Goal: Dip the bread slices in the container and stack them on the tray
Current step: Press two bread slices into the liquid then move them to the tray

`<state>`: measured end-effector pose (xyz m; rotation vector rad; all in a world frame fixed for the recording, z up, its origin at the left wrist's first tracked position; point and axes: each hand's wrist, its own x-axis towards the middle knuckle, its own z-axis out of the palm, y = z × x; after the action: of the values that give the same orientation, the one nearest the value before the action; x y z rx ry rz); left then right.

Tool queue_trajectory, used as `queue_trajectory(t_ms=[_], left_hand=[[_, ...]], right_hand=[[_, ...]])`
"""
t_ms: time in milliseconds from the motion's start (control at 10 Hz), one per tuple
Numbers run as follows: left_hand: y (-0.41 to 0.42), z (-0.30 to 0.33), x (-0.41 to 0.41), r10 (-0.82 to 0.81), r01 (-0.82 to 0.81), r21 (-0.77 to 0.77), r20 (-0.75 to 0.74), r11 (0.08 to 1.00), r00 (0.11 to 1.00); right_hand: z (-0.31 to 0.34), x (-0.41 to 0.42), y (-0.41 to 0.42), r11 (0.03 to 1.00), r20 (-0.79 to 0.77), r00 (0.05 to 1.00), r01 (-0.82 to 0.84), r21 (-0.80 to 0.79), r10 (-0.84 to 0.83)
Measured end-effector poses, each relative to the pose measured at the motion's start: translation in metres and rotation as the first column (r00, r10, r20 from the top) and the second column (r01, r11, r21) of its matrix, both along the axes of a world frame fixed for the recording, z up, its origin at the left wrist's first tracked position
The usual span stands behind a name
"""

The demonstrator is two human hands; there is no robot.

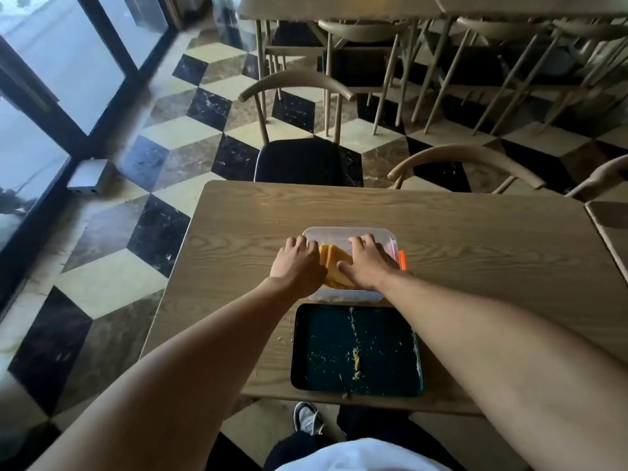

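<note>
Hands press flat, fingers spread, on bread in the container at centre frame; soaked slices could tear before reaching the tray.

Bare forearms, white top, dark trousers, grey shoe with white sole

Single head view; looks forward and down, steeply, over table; wide-angle; hands near centre.
</note>
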<state>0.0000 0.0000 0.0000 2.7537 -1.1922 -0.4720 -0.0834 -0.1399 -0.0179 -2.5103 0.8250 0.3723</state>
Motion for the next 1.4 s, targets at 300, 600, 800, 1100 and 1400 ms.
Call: queue_trajectory(t_ms=[300, 600, 800, 1100, 1400], left_hand=[[-0.042, -0.029, 0.004, 0.059, -0.070, -0.041, -0.217, 0.997, 0.974], [-0.062, -0.064, 0.000, 0.169, -0.179, -0.024, -0.226, 0.984, 0.959], [-0.064, -0.071, -0.006, 0.164, -0.154, 0.063, -0.193, 0.986, 0.968], [-0.069, -0.068, -0.010, 0.281, -0.364, -0.182, -0.367, 0.913, 0.887], [-0.085, -0.077, -0.013, 0.406, -0.528, -0.134, -0.493, 0.839, 0.770]], right_hand=[[-0.028, 0.028, -0.009, 0.995, -0.124, 0.992, 0.039, 0.091, -0.028], [-0.046, 0.049, -0.010, 0.986, -0.053, 0.988, 0.151, 0.076, -0.148], [-0.058, 0.038, -0.009, 0.962, -0.066, 0.977, 0.211, 0.176, -0.202], [-0.060, 0.033, -0.017, 0.816, -0.044, 0.882, 0.452, 0.360, -0.469], [-0.061, 0.012, -0.031, 0.936, 0.041, 0.936, 0.349, 0.046, -0.351]])
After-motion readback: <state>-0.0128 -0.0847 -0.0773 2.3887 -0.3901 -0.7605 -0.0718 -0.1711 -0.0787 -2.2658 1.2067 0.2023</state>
